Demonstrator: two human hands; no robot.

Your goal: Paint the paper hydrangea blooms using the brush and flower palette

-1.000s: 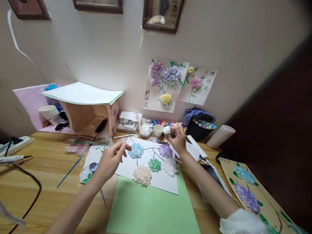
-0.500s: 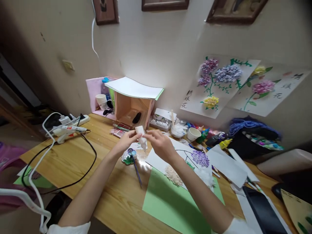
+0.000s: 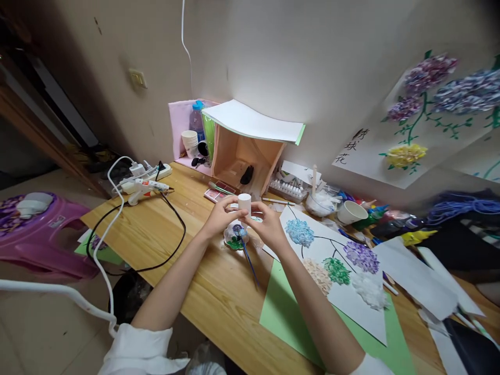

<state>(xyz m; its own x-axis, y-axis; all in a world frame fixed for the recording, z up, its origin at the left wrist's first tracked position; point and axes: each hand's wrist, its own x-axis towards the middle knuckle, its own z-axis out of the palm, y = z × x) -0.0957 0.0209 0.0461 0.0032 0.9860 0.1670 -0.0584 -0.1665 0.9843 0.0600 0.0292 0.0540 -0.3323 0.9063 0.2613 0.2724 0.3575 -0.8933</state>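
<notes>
My left hand (image 3: 220,217) and my right hand (image 3: 266,225) meet over the wooden desk (image 3: 167,245), both with fingers closed on a small white bottle (image 3: 244,203) held upright between them. Directly under the bottle lies a paint palette (image 3: 235,238) with blue and green paint, and a blue-handled brush (image 3: 248,256) rests across it. To the right lies a white sheet with paper flowers (image 3: 332,260) in blue, purple, green, cream and white, on top of a green paper sheet (image 3: 289,323).
A glue gun (image 3: 145,187) and power strip (image 3: 146,172) with black cable lie at the desk's left. A wooden box (image 3: 244,159) topped with paper stands at the wall. A white cup (image 3: 350,211), paint tubes and loose paper crowd the right. A pink stool (image 3: 42,234) stands left.
My right hand brought the white bottle from the desk's back to my left hand, and both now hold it upright over the palette. The view swung left.
</notes>
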